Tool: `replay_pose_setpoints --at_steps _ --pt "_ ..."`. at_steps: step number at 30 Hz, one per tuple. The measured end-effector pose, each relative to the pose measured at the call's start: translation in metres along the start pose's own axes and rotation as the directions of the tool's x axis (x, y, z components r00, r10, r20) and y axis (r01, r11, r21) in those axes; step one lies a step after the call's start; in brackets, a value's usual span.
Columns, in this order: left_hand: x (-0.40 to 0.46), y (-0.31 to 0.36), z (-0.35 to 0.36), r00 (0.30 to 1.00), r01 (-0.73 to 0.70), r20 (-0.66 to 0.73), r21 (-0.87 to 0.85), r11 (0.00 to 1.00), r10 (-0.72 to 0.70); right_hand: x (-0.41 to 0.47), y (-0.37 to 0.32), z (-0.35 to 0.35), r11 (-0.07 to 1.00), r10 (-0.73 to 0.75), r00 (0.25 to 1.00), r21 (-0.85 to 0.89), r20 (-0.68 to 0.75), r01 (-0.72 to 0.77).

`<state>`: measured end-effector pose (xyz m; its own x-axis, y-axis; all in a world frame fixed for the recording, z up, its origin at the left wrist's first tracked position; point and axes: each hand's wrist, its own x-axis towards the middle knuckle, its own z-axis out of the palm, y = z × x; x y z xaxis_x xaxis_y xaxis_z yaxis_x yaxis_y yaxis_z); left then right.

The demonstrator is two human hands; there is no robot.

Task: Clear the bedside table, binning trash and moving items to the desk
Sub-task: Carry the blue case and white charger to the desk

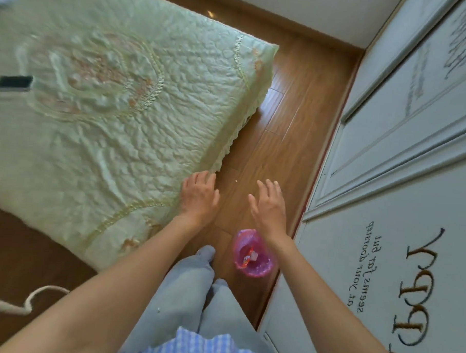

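A small pink bin (252, 268) lined with a bag stands on the wooden floor by the wardrobe, below my right wrist. Inside it lie a red wrapper (248, 255) and a pale scrap. My left hand (199, 196) hovers over the edge of the bed with relaxed fingers and holds nothing. My right hand (269, 206) is stretched out above the floor, fingers straight and spread, also holding nothing. The bedside table and the desk are out of view.
A bed with a pale green quilted cover (117, 112) fills the left. A dark phone (14, 82) lies on it at far left. White wardrobe doors (403, 162) with lettering line the right. A narrow strip of wooden floor (296, 104) runs between them. A white cable (34, 298) trails at lower left.
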<state>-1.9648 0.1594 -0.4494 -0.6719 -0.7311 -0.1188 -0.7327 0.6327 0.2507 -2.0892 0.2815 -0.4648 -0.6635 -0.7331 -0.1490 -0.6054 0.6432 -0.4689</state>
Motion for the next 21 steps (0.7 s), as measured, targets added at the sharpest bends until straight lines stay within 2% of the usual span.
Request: replay_pose_setpoints --at_steps 5,10,21 --pt "-0.042 -0.040 -0.015 0.967 0.253 -0.024 -0.041 0.967 -0.254 -0.001 -0.049 0.024 0.975 -0.203 0.971 -0.066 0.129 0.212" --pt "-0.087 -0.104 -0.043 0.883 0.454 -0.097 -0.079 0.888 -0.460 -0.016 -0.127 0.043 0.898 -0.420 0.880 -0.035 0.220 0.438" --pt "-0.249 -0.254 -0.100 0.683 0.675 -0.262 -0.128 0.726 -0.682 -0.110 -0.299 0.109 0.695 -0.681 0.656 0.002 0.325 0.719"
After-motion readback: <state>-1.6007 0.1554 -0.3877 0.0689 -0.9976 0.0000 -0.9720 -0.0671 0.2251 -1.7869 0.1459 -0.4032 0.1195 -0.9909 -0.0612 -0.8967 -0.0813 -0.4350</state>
